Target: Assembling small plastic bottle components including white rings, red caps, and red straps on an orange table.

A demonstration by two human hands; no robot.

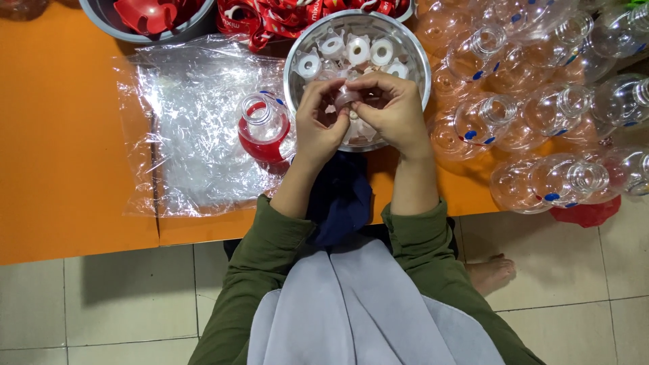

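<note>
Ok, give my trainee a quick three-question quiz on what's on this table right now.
1. True or false: both hands hold one small white part over the metal bowl.
2. Which stands left of the bowl? A) red-labelled clear bottle B) blue cup
3. Where do the empty clear bottles lie?

Key: 1 true; 2 A; 3 piled right of the bowl on the orange table.
</note>
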